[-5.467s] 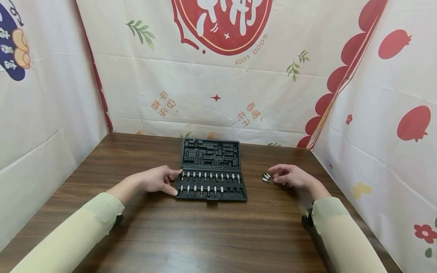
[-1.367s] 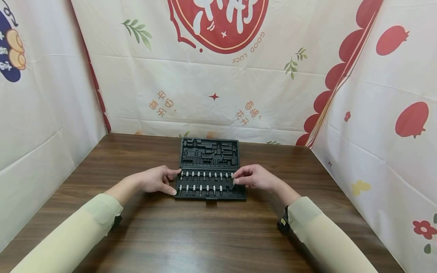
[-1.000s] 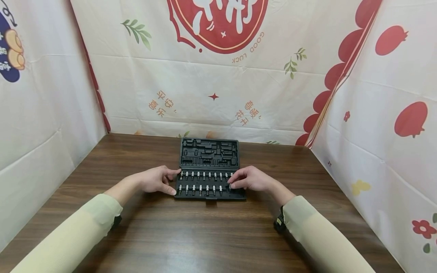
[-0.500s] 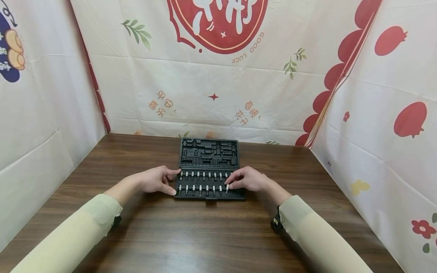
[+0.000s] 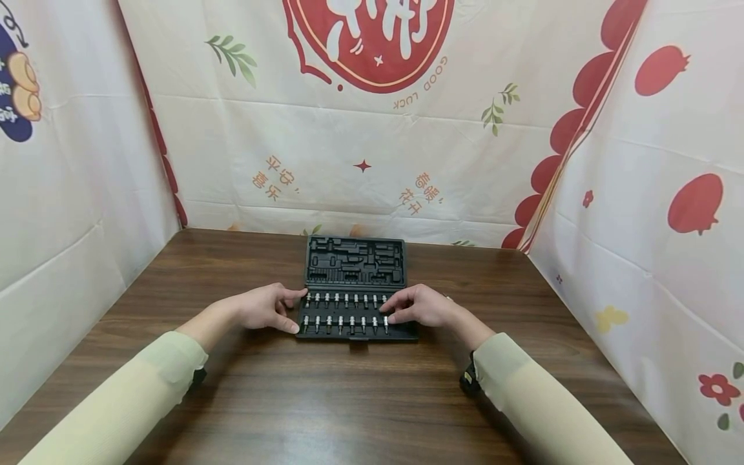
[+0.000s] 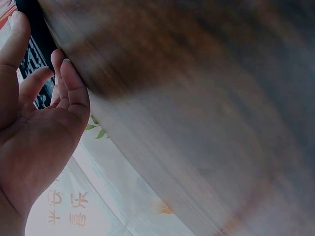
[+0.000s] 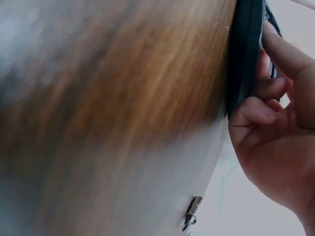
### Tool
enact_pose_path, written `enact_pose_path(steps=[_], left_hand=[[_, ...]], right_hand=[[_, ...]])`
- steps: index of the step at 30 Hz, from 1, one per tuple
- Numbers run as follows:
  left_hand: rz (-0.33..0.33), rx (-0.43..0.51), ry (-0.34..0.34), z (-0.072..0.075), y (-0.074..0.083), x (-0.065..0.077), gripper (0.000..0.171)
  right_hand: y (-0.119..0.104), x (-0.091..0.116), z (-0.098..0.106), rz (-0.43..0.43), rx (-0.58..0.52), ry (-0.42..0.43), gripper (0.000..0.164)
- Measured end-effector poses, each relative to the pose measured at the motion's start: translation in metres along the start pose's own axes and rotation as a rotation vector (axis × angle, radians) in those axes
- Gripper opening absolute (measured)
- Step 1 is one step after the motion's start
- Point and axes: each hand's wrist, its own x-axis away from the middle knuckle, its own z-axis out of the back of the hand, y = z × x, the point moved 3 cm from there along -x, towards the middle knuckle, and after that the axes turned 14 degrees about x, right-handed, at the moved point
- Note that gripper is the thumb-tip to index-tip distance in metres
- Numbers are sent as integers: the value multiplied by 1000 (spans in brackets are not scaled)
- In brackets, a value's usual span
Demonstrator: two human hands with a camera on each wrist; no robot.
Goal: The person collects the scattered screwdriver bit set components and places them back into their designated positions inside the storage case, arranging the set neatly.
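Observation:
A black plastic case (image 5: 356, 261) lies unfolded on the table, its tray holding two rows of silver bit sockets (image 5: 340, 324). My left hand (image 5: 263, 306) rests at the tray's left side, thumb on the front corner and index finger near the hinge, fingers extended. Over the tray's right part, my right hand (image 5: 427, 306) has its thumb tip on the rightmost front-row bit socket (image 5: 386, 325), which sits in its slot. The index fingertip stands just behind that socket's head, a little apart from the thumb. This hand hides the back row's right end.
Loose on the table by my right wrist lies a bit socket (image 7: 195, 206) with a dark pointed tip, mostly hidden in the head view. The wooden table (image 5: 279, 400) reaches back to a printed cloth (image 5: 325, 142), with more cloth at both sides.
My right hand went from the loose sockets at the right to the tray and set one socket into the front row. Its index finger then moved slightly off it. The left hand stayed put.

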Motion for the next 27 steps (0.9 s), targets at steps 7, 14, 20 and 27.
enact_pose_path(steps=[7, 14, 20, 27], left_hand=[[-2, 0, -3, 0, 0, 1, 94], [-5, 4, -7, 0, 0, 1, 94], [-5, -10, -5, 0, 2, 1, 94], [-4, -15, -5, 0, 1, 1, 94]], right_hand=[[-2, 0, 0, -6, 20, 11, 28], [-4, -1, -1, -5, 61, -1, 29], [-4, -3, 0, -20, 80, -16, 27], [-7, -4, 1, -58, 99, -29, 26]])
